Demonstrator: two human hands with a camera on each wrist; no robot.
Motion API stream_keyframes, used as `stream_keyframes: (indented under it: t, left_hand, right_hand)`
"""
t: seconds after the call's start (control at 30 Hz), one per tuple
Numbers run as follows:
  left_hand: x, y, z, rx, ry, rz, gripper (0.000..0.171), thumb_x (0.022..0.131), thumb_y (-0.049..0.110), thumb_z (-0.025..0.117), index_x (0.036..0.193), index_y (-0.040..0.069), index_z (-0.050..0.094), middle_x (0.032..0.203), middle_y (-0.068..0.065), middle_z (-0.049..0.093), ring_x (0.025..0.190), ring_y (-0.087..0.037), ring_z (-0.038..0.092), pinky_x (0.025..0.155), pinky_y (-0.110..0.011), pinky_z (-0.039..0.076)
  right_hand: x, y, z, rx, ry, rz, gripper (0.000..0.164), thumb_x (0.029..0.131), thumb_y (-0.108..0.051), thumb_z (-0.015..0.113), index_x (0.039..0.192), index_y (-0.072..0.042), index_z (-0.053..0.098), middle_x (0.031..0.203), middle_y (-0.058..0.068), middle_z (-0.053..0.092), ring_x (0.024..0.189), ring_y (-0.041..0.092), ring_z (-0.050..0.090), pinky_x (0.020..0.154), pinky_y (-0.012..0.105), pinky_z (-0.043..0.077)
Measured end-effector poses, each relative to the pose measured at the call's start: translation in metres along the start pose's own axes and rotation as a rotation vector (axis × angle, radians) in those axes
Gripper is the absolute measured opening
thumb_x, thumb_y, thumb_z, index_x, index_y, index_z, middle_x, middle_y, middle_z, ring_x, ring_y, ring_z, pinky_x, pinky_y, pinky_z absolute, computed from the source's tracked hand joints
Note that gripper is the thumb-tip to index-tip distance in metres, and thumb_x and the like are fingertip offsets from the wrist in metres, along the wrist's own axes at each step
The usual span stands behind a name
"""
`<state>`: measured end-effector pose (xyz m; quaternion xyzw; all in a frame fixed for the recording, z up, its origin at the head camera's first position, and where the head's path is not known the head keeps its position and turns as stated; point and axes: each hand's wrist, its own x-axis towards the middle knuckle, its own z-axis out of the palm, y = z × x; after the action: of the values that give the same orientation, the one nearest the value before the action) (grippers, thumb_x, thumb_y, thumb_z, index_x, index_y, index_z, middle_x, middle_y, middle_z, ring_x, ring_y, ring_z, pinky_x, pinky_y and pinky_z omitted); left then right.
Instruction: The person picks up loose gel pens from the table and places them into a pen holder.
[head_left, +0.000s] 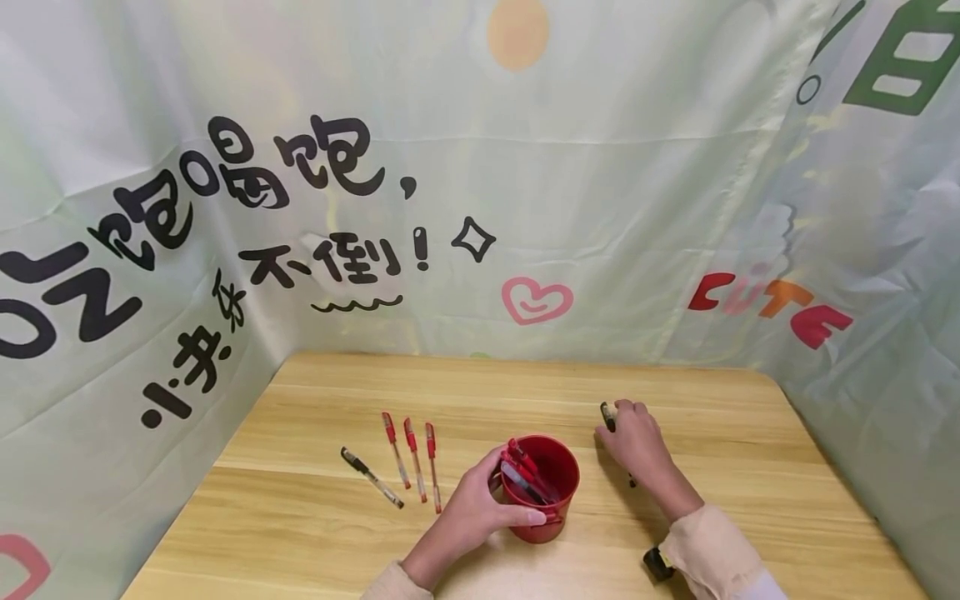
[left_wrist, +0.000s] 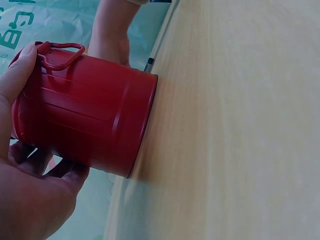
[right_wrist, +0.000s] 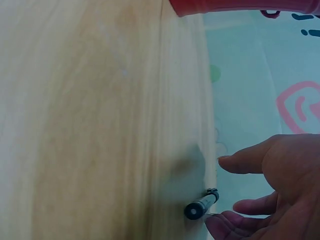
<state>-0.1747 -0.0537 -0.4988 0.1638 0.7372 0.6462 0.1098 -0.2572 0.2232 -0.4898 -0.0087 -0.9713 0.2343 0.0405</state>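
The left hand (head_left: 474,504) grips a red bucket (left_wrist: 90,112); the right hand (head_left: 639,437), thumb and fingers apart, hovers by a black pen (right_wrist: 202,205).

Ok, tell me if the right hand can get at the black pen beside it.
Probably yes: the right hand looks free, thumb apart from fingers, and nothing visible blocks the black pen.

In head view, right grip (head_left: 637,435) partly hides black pen (head_left: 608,418)
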Motion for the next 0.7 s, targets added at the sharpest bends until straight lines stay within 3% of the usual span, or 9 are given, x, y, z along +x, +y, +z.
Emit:
stream_keyframes:
  t: [0.3,0.53,0.7]
  left_hand:
    - [0.001,0.000,0.000,0.005,0.000,-0.003,0.081,0.075,0.033,0.094,0.145,0.036,0.053,0.140,0.008,0.065,0.133,-0.014,0.060,0.111,-0.034,0.051]
    - [0.000,0.000,-0.001,0.011,0.001,-0.005,0.082,0.074,0.035,0.095,0.145,0.038,0.053,0.140,0.010,0.065,0.133,-0.013,0.059,0.110,-0.030,0.050]
    - [-0.001,0.000,-0.002,0.019,0.005,-0.005,0.082,0.074,0.036,0.095,0.145,0.037,0.053,0.140,0.011,0.065,0.133,-0.013,0.059,0.110,-0.029,0.049]
  right_hand:
    - [0.007,0.004,0.003,-0.010,-0.027,0.005,0.056,0.094,-0.018,0.069,0.131,0.021,0.054,0.123,0.042,0.058,0.106,0.051,0.061,0.089,0.059,0.056]
    - [0.011,0.006,0.002,-0.056,-0.043,-0.033,0.023,0.095,-0.012,0.070,0.093,0.010,0.064,0.087,0.023,0.061,0.080,0.031,0.056,0.068,0.044,0.051]
    - [0.014,0.006,0.004,-0.069,-0.067,-0.016,0.020,0.096,-0.011,0.070,0.085,0.005,0.064,0.081,0.018,0.060,0.077,0.028,0.056,0.065,0.041,0.050]
